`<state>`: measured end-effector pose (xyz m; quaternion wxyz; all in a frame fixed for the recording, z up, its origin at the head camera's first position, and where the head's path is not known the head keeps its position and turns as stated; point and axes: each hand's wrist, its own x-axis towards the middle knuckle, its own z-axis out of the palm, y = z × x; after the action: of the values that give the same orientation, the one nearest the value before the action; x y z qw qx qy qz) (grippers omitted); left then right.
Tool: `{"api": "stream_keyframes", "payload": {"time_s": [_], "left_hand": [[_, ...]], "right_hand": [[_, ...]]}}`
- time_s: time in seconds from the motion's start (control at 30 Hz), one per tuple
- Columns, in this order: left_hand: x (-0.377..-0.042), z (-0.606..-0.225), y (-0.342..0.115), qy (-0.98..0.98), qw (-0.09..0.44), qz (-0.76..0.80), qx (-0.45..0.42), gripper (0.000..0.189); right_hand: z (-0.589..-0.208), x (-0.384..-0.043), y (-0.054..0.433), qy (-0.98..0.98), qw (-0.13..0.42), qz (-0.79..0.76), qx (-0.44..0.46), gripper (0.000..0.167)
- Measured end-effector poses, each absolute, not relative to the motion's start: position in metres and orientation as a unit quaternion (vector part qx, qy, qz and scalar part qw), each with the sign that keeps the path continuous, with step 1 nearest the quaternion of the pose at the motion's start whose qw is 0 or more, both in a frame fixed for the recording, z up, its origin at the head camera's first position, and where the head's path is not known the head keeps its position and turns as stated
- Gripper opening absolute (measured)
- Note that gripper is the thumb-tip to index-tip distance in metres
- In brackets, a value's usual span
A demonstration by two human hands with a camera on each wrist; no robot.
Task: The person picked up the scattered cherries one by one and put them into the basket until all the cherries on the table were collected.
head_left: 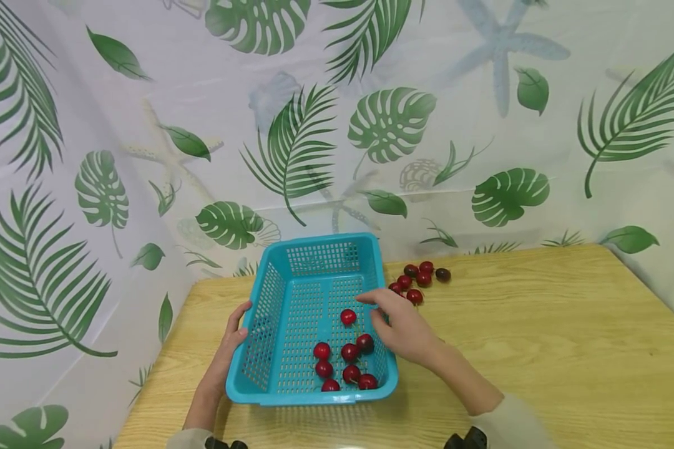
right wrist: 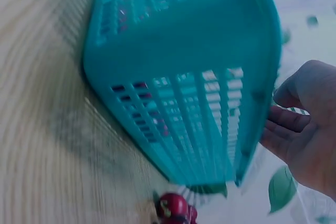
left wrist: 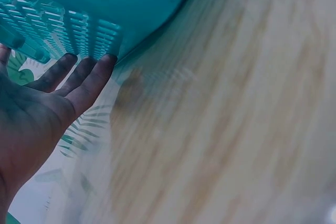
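Note:
A blue plastic basket with slotted walls stands on the wooden table, several red cherries inside, mostly toward its near right corner. One cherry shows apart from the others, just below the right fingertips; whether it touches the bottom I cannot tell. My left hand touches the basket's left side, its extended fingers against the outer wall in the left wrist view. Over the right rim reaches my right hand, thumb and index finger apart, no cherry visible between them. In the right wrist view, its other fingers are bent.
More cherries, some very dark, lie on the table beyond the basket's far right side. Behind the table hangs a white cloth printed with green leaves; it also runs along the left side.

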<state>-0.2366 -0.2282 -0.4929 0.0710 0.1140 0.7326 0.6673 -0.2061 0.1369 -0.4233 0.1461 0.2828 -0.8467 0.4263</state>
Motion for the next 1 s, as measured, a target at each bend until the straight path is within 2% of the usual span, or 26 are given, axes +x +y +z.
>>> {"api": "stream_keyframes", "payload": {"time_s": [0.17,0.37,0.57,0.83,1.0], "left_hand": [[-0.234,-0.494,-0.227,0.728,0.076,0.671,0.116,0.060],[-0.234,-0.496,-0.226,0.721,0.083,0.677,0.121,0.059],[-0.232,-0.497,-0.227,0.719,0.073,0.680,0.121,0.058],[-0.235,-0.493,-0.222,0.716,0.063,0.682,0.134,0.061],[-0.239,-0.492,-0.220,0.713,0.049,0.682,0.154,0.059]], "right_hand": [[-0.434,-0.210,0.161,-0.848,0.152,0.456,0.224,0.030],[-0.447,-0.213,0.183,-0.868,0.112,0.455,0.164,0.034],[-0.452,-0.215,0.194,-0.896,0.066,0.408,0.163,0.033],[-0.454,-0.212,0.203,-0.936,-0.026,0.311,0.162,0.029],[-0.462,-0.212,0.203,-0.942,-0.055,0.286,0.167,0.031]]}}
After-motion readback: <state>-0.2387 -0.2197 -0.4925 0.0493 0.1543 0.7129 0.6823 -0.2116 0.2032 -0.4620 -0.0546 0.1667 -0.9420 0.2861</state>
